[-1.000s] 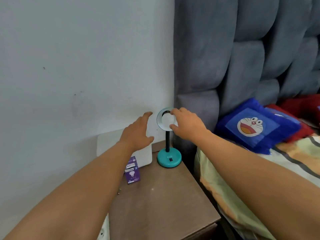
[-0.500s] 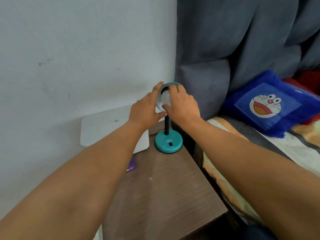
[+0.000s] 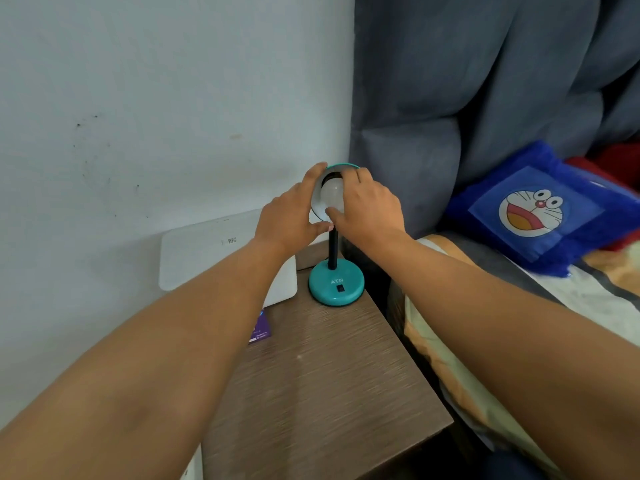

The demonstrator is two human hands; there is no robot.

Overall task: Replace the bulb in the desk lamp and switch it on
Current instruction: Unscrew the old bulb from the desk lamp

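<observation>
Gripping the white bulb (image 3: 331,197), the fingers (image 3: 349,178) of your right hand (image 3: 369,206) curl over its top and right side while the thumb presses its lower edge, so that hand is closed around the bulb. Your left hand (image 3: 289,216) is clamped on the teal lamp shade (image 3: 341,165), its fingers over the left rim and its thumb under the bottom rim, close to your right thumb. The bulb sits inside the shade, which faces toward you at the top of a black stem (image 3: 333,249).

That stem stands upright in the round teal base (image 3: 336,284), which has white lettering and a small black switch (image 3: 340,289) on its front. The base rests at the far end of the brown wood-grain desk (image 3: 322,382), near its right edge.

Left of the base, a flat white panel (image 3: 207,252) leans against the pale wall (image 3: 156,98). A purple bulb box (image 3: 260,329) lies on the desk just beside your left forearm, mostly hidden by it.

Right of the desk is the bed with a grey padded headboard (image 3: 467,98), a patterned sheet (image 3: 588,292) and a blue cartoon pillow (image 3: 533,211).
</observation>
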